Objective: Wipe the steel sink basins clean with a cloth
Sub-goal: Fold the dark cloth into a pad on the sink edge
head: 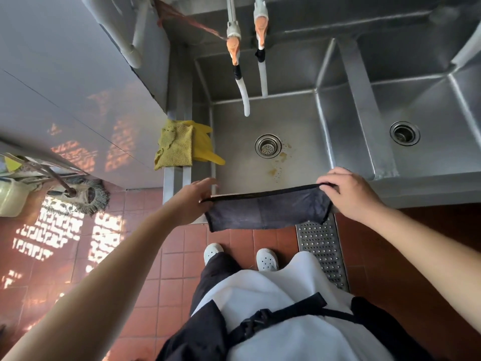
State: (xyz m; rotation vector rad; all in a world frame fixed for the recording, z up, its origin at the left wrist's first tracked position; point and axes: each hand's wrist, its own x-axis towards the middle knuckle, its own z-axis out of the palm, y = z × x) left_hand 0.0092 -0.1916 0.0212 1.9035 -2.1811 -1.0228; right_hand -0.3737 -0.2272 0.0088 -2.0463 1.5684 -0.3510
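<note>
A dark grey cloth (268, 211) is stretched flat between my two hands over the front rim of the sink. My left hand (194, 198) pinches its left corner and my right hand (346, 192) grips its right corner. Beyond it lies the left steel basin (239, 162) with a round drain strainer (268, 146) and yellowish stains beside it. The right steel basin (429, 157) with its own drain (404, 133) sits past a steel divider (364, 105).
Two taps with white hose ends (244, 92) hang over the left basin. A yellow cloth and yellow glove (182, 144) lie on the basin's left rim. A mop head (86, 195) rests on the red tiled floor at left. A perforated floor drain grate (322, 248) runs near my feet.
</note>
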